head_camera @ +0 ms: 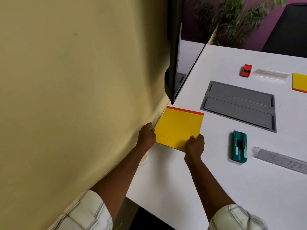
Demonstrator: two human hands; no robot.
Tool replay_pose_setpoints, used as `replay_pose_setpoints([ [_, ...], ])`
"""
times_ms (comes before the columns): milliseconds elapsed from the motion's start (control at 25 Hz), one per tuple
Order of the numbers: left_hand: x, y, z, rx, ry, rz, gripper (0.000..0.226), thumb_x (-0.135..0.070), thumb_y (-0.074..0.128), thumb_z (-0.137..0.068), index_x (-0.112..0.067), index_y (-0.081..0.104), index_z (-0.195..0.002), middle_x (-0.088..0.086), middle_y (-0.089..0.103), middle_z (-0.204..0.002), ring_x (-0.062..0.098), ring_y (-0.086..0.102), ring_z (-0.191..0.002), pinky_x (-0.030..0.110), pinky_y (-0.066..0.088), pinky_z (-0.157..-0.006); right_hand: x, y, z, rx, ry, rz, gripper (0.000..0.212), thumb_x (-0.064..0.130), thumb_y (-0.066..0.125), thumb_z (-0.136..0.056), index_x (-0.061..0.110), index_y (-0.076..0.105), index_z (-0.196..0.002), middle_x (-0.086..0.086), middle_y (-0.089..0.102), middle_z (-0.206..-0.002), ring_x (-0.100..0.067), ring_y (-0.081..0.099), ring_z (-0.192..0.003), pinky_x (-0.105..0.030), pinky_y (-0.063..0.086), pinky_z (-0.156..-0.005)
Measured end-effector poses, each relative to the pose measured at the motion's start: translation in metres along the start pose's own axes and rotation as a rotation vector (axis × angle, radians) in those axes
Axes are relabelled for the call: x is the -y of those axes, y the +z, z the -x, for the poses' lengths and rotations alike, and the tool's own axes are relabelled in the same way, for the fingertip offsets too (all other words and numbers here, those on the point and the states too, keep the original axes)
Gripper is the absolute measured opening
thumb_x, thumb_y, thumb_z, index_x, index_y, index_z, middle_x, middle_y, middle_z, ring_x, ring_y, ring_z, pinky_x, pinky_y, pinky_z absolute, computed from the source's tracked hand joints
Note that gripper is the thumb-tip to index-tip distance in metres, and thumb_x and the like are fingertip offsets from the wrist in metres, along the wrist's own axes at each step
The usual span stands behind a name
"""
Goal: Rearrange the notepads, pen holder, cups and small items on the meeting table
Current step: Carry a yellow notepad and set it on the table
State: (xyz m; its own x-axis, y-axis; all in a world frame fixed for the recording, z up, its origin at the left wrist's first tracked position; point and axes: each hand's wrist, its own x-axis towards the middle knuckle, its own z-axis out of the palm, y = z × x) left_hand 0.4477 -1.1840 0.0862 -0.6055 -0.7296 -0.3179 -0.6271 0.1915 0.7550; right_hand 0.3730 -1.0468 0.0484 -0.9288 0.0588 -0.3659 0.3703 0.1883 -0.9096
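Observation:
A yellow notepad [178,127] with a red top strip lies on the white meeting table [182,180], close to the cream wall. My left hand [147,136] grips its near left corner. My right hand [194,146] pinches its near right corner, thumb on top. A second yellow notepad [300,82] is cut off at the right edge. A pale cup [144,158] is mostly hidden behind my left forearm.
A grey cable hatch [239,105] is set into the table. A teal stapler-like item [239,146] and a grey name strip [282,161] lie to the right. Farther back are an orange item [246,70] and a clear strip [270,74]. A black screen [174,63] hangs on the wall.

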Motion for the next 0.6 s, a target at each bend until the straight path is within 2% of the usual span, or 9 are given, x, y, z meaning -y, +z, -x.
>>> replay_pose_setpoints([
  [80,0.0,-0.003,-0.013,0.004,0.013,-0.012,0.04,-0.008,0.039,-0.098,-0.003,0.043,-0.138,0.014,0.046,-0.142,0.028,0.044,-0.13,0.034,0.036,-0.106,-0.006,0.011,-0.01,-0.021,0.014,-0.002,0.02,0.008,0.037,-0.098,0.007,0.05,-0.113,-0.002,0.049,-0.092,-0.021,0.046,-0.082,-0.032,0.035,-0.073],
  [200,0.003,-0.006,-0.032,0.014,0.061,-0.033,0.037,-0.013,0.042,-0.099,-0.004,0.049,-0.133,0.013,0.052,-0.136,0.027,0.047,-0.127,0.032,0.037,-0.103,-0.017,0.029,-0.026,-0.049,0.035,0.013,0.019,0.009,0.037,-0.098,0.009,0.049,-0.113,-0.003,0.051,-0.092,-0.023,0.047,-0.081,-0.032,0.036,-0.073],
  [240,0.003,-0.007,-0.037,0.027,0.066,-0.026,0.03,-0.016,0.043,-0.099,-0.007,0.056,-0.125,0.011,0.059,-0.126,0.027,0.051,-0.12,0.031,0.038,-0.099,-0.021,0.035,-0.031,-0.053,0.045,0.024,0.019,0.01,0.037,-0.098,0.01,0.049,-0.113,-0.004,0.051,-0.093,-0.023,0.048,-0.082,-0.033,0.036,-0.073],
  [280,0.006,-0.006,-0.041,0.046,0.075,-0.034,0.02,-0.018,0.043,-0.099,-0.018,0.062,-0.107,0.003,0.064,-0.107,0.025,0.054,-0.107,0.03,0.039,-0.091,-0.025,0.041,-0.035,-0.051,0.052,0.04,0.02,0.01,0.037,-0.097,0.01,0.049,-0.114,-0.004,0.051,-0.094,-0.023,0.048,-0.082,-0.033,0.037,-0.074],
  [320,0.007,-0.006,-0.043,0.056,0.087,-0.054,0.022,-0.019,0.043,-0.099,-0.031,0.056,-0.086,-0.008,0.059,-0.086,0.021,0.05,-0.094,0.028,0.036,-0.084,-0.029,0.045,-0.038,-0.047,0.055,0.058,0.02,0.01,0.037,-0.097,0.011,0.048,-0.114,-0.003,0.051,-0.095,-0.023,0.048,-0.083,-0.034,0.038,-0.075],
  [360,0.009,-0.005,-0.049,0.052,0.094,-0.067,0.032,-0.019,0.042,-0.099,-0.037,0.043,-0.073,-0.016,0.047,-0.074,0.017,0.044,-0.086,0.026,0.032,-0.079,-0.034,0.05,-0.04,-0.042,0.057,0.075,0.02,0.009,0.037,-0.097,0.011,0.048,-0.114,-0.002,0.051,-0.095,-0.024,0.049,-0.084,-0.035,0.039,-0.076],
  [440,0.012,-0.001,-0.056,0.032,0.106,-0.064,0.039,-0.018,0.042,-0.099,-0.037,0.032,-0.066,-0.018,0.037,-0.068,0.015,0.039,-0.083,0.025,0.029,-0.077,-0.041,0.059,-0.045,-0.034,0.049,0.101,0.022,0.008,0.037,-0.096,0.011,0.048,-0.114,-0.003,0.052,-0.095,-0.028,0.051,-0.088,-0.036,0.04,-0.078],
  [600,0.015,0.004,-0.065,0.033,0.119,-0.076,0.039,-0.018,0.04,-0.1,-0.037,0.034,-0.067,-0.012,0.042,-0.07,0.016,0.04,-0.083,0.026,0.03,-0.077,-0.053,0.071,-0.056,-0.009,0.058,0.167,0.029,0.008,0.037,-0.095,0.011,0.047,-0.122,-0.011,0.058,-0.107,-0.035,0.055,-0.099,-0.042,0.044,-0.084],
])
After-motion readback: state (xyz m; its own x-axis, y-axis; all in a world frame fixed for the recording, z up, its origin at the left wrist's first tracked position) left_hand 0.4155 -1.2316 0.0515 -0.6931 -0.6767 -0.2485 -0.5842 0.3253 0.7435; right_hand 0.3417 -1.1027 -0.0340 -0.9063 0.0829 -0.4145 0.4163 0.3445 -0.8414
